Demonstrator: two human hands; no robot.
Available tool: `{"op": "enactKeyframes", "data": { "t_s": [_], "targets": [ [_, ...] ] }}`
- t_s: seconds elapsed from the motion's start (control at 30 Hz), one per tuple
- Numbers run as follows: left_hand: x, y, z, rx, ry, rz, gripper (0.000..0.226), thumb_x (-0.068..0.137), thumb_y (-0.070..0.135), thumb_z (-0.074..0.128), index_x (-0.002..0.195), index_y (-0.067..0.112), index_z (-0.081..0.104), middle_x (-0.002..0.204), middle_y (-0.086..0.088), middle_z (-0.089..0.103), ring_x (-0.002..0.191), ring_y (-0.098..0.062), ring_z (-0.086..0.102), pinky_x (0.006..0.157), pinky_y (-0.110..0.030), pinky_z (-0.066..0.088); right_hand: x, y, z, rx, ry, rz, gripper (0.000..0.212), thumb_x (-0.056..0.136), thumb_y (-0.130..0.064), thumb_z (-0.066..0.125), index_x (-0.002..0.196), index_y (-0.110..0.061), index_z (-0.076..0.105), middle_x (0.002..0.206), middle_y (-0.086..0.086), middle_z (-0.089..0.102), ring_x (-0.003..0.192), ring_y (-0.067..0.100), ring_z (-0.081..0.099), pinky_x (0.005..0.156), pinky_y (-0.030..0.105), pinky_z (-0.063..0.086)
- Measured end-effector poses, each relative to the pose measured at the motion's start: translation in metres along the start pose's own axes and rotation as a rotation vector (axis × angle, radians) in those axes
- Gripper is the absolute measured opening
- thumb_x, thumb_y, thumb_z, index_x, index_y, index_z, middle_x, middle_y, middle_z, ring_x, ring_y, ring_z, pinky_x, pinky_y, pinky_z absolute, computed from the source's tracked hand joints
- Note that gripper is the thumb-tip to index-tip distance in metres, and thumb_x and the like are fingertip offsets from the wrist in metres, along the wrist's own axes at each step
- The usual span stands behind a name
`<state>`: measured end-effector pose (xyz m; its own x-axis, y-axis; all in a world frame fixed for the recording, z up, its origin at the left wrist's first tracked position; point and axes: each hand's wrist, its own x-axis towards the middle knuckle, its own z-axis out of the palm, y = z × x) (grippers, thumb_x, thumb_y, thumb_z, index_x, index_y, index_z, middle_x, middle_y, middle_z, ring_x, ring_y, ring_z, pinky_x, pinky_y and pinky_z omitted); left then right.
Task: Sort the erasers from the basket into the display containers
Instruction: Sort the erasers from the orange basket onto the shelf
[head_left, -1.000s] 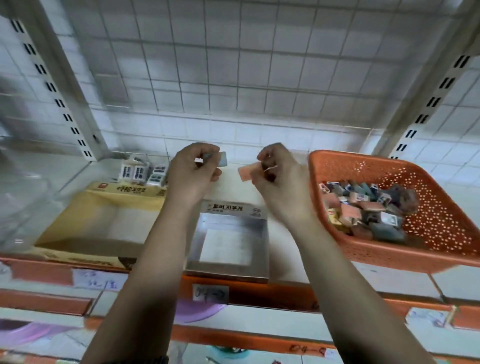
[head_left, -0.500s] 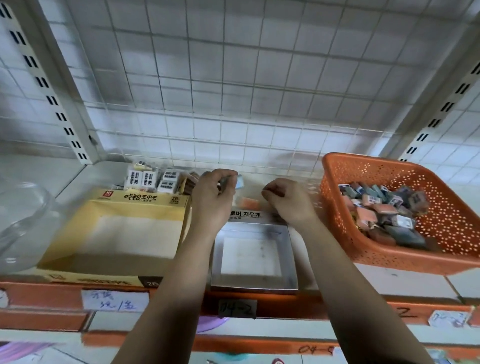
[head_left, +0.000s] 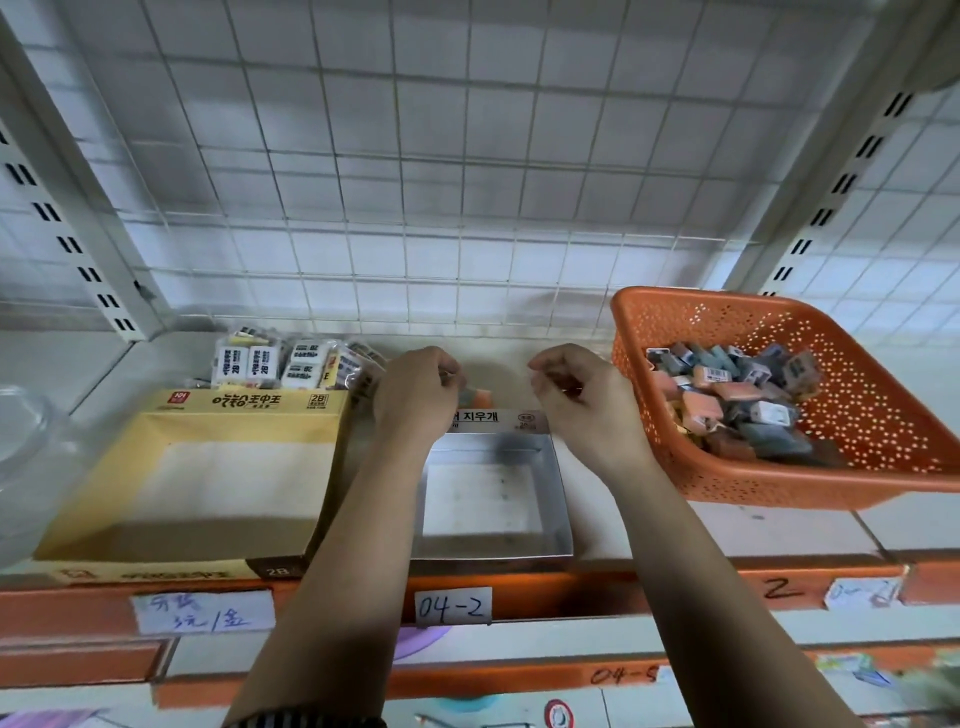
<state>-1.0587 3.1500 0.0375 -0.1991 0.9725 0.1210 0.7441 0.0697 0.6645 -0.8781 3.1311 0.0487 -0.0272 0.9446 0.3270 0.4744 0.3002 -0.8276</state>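
behind silver box (head_left: 483, 493): two erasers (head_left: 475, 397) lie by its back flap, between my hands.
left hand (head_left: 418, 400): curled at the erasers; grip i cannot tell.
right hand (head_left: 584, 402): curled, hold unclear.
basket (head_left: 883, 467): near right, for short reach.

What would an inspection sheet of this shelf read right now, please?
Surface: pale shelf, orange front edge with handwritten labels.
Job's things: orange basket of loose erasers at right; yellow box and silver box, both empty; two erasers, grey and orange, behind the silver box; wrapped erasers behind the yellow box.
Clutter: clear tub at far left.
Hands: left hand and right hand over the silver box's back edge, fingers curled; grip unclear.
Cables: nothing seen.
Surroundings: wire grid behind, slotted uprights on either side.
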Motion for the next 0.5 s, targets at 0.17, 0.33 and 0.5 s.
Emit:
{"op": "enactKeyframes", "data": {
  "t_s": [0.17, 0.33, 0.5],
  "targets": [
    [-0.006, 0.019, -0.018, 0.002, 0.002, 0.139, 0.027, 0.094, 0.029, 0.058, 0.119, 0.019, 0.064, 0.121, -0.005, 0.06, 0.107, -0.022, 0.059, 0.089, -0.033, 0.046, -0.007, -0.03, -0.022, 0.068, -0.049, -0.1, 0.014, 0.089, -0.008, 0.064, 0.097, -0.019, 0.066, 0.087, -0.01, 0.069, 0.078, -0.001, 0.062, 0.07, 0.012, 0.046],
    [-0.009, 0.067, -0.022, -0.137, 0.135, 0.301, 0.019, 0.093, 0.025, 0.06, 0.109, 0.019, 0.068, 0.11, 0.001, 0.065, 0.095, -0.014, 0.064, 0.083, -0.026, 0.046, 0.002, -0.046, -0.078, 0.067, 0.029, -0.183, 0.012, 0.09, -0.01, 0.064, 0.099, -0.017, 0.069, 0.088, -0.008, 0.07, 0.079, 0.005, 0.065, 0.071, 0.018, 0.05],
    [-0.015, 0.119, 0.011, -0.204, 0.073, 0.46, 0.013, 0.092, 0.022, 0.063, 0.102, 0.017, 0.069, 0.103, 0.0, 0.066, 0.091, -0.016, 0.066, 0.082, -0.031, 0.049, 0.022, -0.012, -0.145, -0.214, 0.002, -0.083, 0.015, 0.089, -0.009, 0.065, 0.098, -0.017, 0.073, 0.086, -0.008, 0.071, 0.079, 0.006, 0.066, 0.071, 0.013, 0.048]
  ]
}}
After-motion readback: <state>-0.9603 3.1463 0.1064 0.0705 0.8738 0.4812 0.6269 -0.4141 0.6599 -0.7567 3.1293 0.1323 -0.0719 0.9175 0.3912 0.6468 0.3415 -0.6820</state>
